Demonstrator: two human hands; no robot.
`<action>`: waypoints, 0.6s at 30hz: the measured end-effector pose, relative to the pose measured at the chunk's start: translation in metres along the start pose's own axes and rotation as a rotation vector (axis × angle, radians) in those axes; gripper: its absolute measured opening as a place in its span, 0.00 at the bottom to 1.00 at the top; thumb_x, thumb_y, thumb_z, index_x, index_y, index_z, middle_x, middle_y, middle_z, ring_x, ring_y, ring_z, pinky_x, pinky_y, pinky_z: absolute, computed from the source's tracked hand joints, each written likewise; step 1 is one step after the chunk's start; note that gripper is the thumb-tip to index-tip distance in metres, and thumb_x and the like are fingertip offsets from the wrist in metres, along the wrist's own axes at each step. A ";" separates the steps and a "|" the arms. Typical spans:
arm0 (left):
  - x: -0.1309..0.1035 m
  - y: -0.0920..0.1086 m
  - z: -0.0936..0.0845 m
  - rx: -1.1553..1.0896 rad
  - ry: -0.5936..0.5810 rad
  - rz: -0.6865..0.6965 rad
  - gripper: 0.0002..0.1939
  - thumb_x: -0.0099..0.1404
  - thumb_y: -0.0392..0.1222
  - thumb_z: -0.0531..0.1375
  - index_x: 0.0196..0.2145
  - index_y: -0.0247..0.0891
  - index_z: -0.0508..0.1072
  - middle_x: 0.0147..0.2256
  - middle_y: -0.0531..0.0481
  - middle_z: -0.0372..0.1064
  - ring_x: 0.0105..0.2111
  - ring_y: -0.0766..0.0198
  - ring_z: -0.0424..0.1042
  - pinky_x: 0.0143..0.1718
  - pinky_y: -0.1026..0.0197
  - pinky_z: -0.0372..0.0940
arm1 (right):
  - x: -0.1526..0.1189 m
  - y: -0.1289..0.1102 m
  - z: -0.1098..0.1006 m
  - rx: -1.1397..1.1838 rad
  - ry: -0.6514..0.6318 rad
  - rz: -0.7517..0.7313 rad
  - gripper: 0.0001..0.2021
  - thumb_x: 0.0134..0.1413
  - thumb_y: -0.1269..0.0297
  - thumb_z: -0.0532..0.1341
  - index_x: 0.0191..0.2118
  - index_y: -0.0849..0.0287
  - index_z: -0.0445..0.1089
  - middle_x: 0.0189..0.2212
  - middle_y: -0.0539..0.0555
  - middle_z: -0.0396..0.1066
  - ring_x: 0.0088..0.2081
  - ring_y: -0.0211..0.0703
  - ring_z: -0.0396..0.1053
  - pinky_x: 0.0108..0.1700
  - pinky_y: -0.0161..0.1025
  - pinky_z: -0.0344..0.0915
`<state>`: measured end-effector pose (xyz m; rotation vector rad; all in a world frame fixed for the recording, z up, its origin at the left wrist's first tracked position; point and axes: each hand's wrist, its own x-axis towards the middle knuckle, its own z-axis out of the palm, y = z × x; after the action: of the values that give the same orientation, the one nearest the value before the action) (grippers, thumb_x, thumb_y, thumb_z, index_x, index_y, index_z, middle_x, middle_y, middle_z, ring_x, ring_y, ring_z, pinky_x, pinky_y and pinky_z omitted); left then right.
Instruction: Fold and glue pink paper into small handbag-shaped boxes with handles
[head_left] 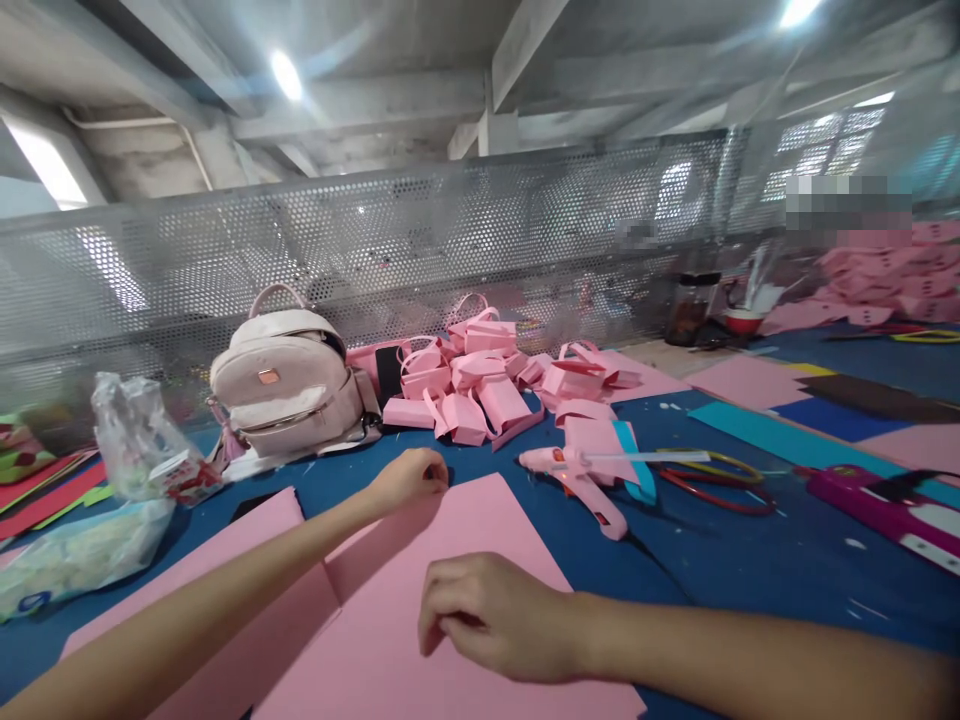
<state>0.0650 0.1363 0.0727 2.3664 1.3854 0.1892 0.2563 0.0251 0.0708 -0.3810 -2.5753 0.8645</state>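
A large pink sheet point(390, 640), looking like craft foam or felt, lies flat in front of me. My left hand point(409, 480) rests at its far left edge, fingers curled, fingertips hidden. Over the middle of the sheet is my right hand point(495, 610), closed loosely with fingers bent downward. Whether either hand pinches anything does not show. Another pink piece point(277, 590) lies to the left, under my left forearm. Right of the sheet, a pink glue gun point(577, 475) lies on its side, a clear glue stick poking from its back.
Small pink bags point(487, 385) are heaped at the back beside a pale backpack point(289, 380). Plastic bags point(142, 440) stand left on the blue table point(720, 570). To the right are a magenta device point(885, 510), coloured strips point(795, 435), a dark jar point(691, 308) and a perforated metal partition point(450, 250) behind.
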 end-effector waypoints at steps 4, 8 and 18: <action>-0.007 0.000 0.002 -0.043 0.025 0.000 0.16 0.71 0.45 0.60 0.53 0.36 0.71 0.51 0.44 0.70 0.46 0.56 0.74 0.46 0.49 0.72 | -0.001 0.000 0.000 -0.013 0.005 -0.008 0.17 0.54 0.80 0.53 0.38 0.59 0.78 0.37 0.53 0.74 0.38 0.40 0.73 0.45 0.33 0.67; -0.021 0.010 -0.005 -0.123 0.065 0.040 0.12 0.71 0.45 0.60 0.48 0.35 0.73 0.46 0.46 0.73 0.42 0.59 0.75 0.44 0.51 0.72 | -0.001 0.000 0.000 -0.026 0.000 -0.015 0.17 0.54 0.79 0.53 0.39 0.59 0.78 0.37 0.53 0.74 0.38 0.41 0.73 0.45 0.33 0.67; -0.162 0.052 -0.040 -0.485 -0.285 0.162 0.02 0.58 0.40 0.67 0.29 0.43 0.81 0.29 0.52 0.77 0.29 0.63 0.74 0.32 0.65 0.68 | 0.000 0.003 0.002 -0.002 0.011 -0.008 0.16 0.53 0.80 0.54 0.38 0.59 0.77 0.37 0.53 0.76 0.39 0.41 0.74 0.45 0.34 0.67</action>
<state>0.0129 -0.0156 0.1427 2.0020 0.8951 0.1973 0.2559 0.0258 0.0673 -0.3747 -2.5666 0.8544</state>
